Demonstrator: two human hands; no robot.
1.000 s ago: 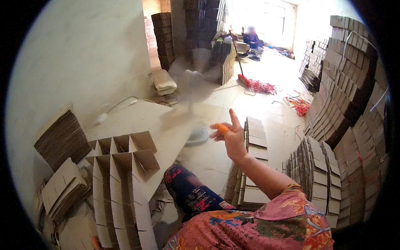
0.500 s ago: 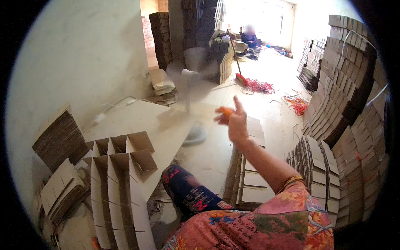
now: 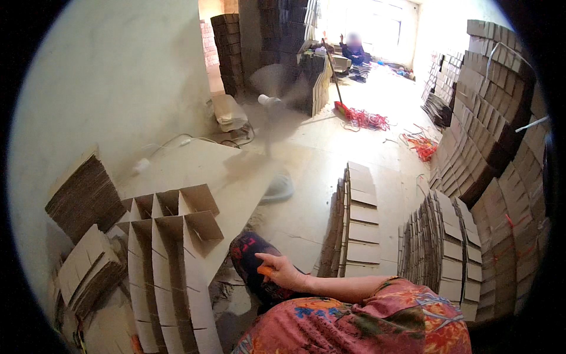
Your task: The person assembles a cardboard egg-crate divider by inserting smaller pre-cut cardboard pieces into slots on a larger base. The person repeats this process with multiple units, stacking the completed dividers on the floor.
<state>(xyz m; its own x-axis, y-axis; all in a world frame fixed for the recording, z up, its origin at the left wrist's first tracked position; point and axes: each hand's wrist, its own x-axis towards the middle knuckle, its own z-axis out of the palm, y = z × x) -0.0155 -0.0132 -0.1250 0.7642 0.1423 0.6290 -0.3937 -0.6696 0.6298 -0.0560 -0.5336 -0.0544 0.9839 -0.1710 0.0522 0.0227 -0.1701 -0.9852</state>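
My right hand (image 3: 282, 272) is over my dark patterned trouser leg (image 3: 250, 248), near the knee. Its index finger is stretched out, an orange wrap shows around a finger, and nothing is seen in its grasp. Left of the knee, a cardboard divider grid (image 3: 171, 259) of interlocked slotted strips stands at the edge of a pale table (image 3: 227, 177). Behind it leans a stack of cardboard sheets (image 3: 85, 197), with a pile of slotted cardboard strips (image 3: 91, 268) lower down. My left hand is out of view.
A spinning fan (image 3: 268, 100) stands beyond the table. To my right are rows of folded cardboard dividers (image 3: 361, 236) and tall cardboard stacks (image 3: 483, 124). A broom (image 3: 332, 71) and red strapping scraps (image 3: 365, 119) are on the floor. Another person (image 3: 354, 54) sits far back.
My right hand has come down and toward me, from raised in front with fingers spread to over my leg. The cardboard divider grid has stayed in place.
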